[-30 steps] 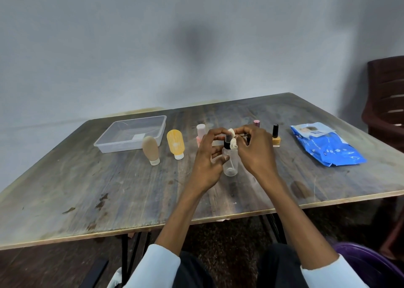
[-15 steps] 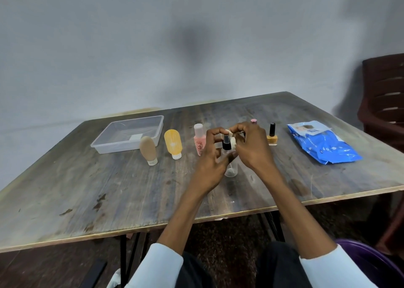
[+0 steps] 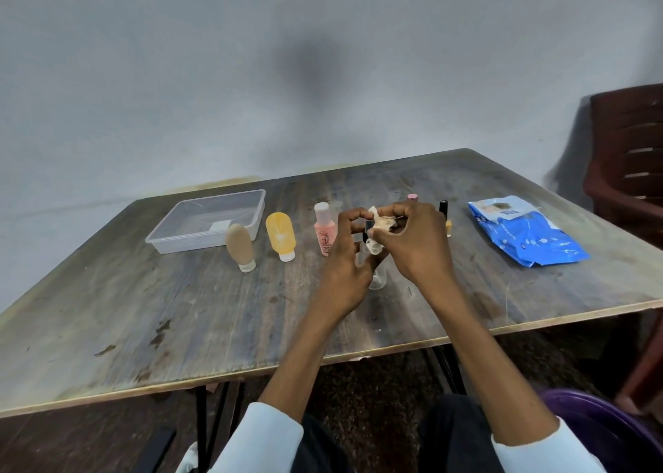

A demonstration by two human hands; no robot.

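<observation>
L grip (image 3: 342, 260) wraps clear bottle (image 3: 377, 281); R grip (image 3: 418, 244) pinches crumpled wipe (image 3: 381, 223) at its black cap. Bottle is mid table (image 3: 179, 311), btwn front edge & pink bottle (image 3: 324, 234).

A single wide-angle view sits at the person's head, facing forward and down across the worktop (image 3: 179, 329) toward the grey wall (image 3: 251, 77) behind it. The left hand (image 3: 344, 264) and right hand (image 3: 419, 246) lie close below, near mid-frame, with the forearms entering from the bottom edge.
</observation>
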